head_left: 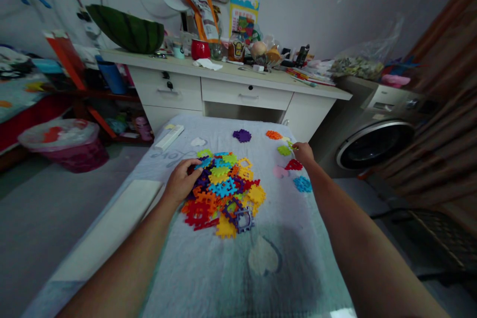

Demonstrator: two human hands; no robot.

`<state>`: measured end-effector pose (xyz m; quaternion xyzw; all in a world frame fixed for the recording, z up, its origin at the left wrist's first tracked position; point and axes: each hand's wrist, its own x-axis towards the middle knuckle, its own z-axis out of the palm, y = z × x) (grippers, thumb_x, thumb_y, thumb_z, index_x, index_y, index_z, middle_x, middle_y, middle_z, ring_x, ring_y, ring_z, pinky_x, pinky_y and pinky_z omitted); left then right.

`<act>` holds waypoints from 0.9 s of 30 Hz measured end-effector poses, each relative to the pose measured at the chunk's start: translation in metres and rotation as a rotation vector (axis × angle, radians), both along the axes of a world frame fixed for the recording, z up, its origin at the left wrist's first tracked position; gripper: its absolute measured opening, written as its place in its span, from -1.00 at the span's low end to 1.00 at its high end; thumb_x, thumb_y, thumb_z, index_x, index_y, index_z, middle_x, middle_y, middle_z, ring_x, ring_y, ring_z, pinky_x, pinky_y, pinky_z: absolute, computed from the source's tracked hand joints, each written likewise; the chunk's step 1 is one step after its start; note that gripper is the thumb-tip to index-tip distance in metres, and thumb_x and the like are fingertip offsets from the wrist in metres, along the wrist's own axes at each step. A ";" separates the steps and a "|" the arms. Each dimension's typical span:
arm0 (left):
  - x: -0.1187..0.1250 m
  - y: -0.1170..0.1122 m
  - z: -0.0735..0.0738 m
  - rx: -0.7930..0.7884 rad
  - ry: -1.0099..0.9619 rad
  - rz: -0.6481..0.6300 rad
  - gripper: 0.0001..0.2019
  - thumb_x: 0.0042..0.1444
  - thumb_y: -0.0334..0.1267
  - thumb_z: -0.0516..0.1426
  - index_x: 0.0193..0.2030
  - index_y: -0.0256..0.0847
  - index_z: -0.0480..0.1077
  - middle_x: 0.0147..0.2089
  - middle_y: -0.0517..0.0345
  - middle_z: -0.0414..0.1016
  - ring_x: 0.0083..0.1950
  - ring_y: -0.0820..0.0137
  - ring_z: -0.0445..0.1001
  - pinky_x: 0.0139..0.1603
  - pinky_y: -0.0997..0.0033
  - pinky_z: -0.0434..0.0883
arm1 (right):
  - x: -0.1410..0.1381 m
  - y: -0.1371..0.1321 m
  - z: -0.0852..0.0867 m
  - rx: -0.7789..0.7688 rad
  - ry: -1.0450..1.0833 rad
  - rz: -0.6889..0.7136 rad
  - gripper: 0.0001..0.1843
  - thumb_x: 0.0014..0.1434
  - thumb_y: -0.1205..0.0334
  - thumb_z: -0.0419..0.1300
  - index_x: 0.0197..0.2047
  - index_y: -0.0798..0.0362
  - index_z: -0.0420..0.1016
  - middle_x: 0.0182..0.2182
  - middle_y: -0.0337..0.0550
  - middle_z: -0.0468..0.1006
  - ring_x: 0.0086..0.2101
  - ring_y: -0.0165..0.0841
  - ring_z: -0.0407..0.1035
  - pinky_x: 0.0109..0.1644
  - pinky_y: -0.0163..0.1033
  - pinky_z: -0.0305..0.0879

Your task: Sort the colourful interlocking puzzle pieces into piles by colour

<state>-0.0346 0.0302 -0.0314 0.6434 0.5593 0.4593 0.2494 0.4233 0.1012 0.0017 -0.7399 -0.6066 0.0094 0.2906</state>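
A heap of colourful notched plastic interlocking pieces (223, 188) lies on a cloth-covered table. My left hand (181, 180) rests at the heap's left edge, thumb and forefinger apart, touching pieces near a blue one (203, 163). Over at the table's right side, my right hand (304, 153) pinches a small green interlocking piece (291, 144), partly hidden by the fingers. Just left of it lies another green piece (283, 150). Around that hand are an orange piece (274, 134), a red piece (294, 164) and a blue piece (302, 184). A purple piece (242, 135) sits farther back.
A white bar-shaped object (170, 137) lies at the table's back left. Behind stands a white desk (238, 87) bearing a cut watermelon (128, 31) and clutter. A washing machine (372, 124) is at right, a lined pink bin (67, 146) at left.
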 end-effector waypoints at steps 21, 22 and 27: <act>0.000 0.000 0.002 0.021 -0.005 -0.012 -0.70 0.05 -0.04 0.11 -0.15 -0.14 0.46 -0.03 0.06 0.51 0.04 0.21 0.44 0.18 0.16 0.32 | -0.135 -0.049 -0.002 -0.092 0.092 0.540 -0.72 0.13 0.32 0.17 -0.07 0.06 0.53 -0.11 -0.05 0.57 -0.13 -0.28 0.43 0.02 -0.14 0.34; 0.000 0.000 0.002 0.026 -0.003 -0.011 -0.70 0.05 -0.04 0.11 -0.15 -0.14 0.46 -0.04 0.06 0.51 0.04 0.21 0.44 0.18 0.16 0.32 | -0.142 -0.050 -0.006 -0.091 0.054 0.558 -0.68 0.13 0.35 0.16 -0.04 0.06 0.52 -0.05 -0.03 0.55 -0.06 -0.26 0.40 0.08 -0.11 0.30; 0.000 0.001 0.000 0.068 0.023 -0.024 -0.71 0.05 -0.04 0.12 -0.17 -0.14 0.45 -0.05 0.06 0.50 0.04 0.21 0.44 0.19 0.16 0.32 | -0.155 -0.050 -0.020 -0.136 -0.124 0.553 -0.51 0.08 0.57 0.04 0.01 0.04 0.53 0.12 0.03 0.43 0.10 -0.19 0.29 0.19 -0.06 0.16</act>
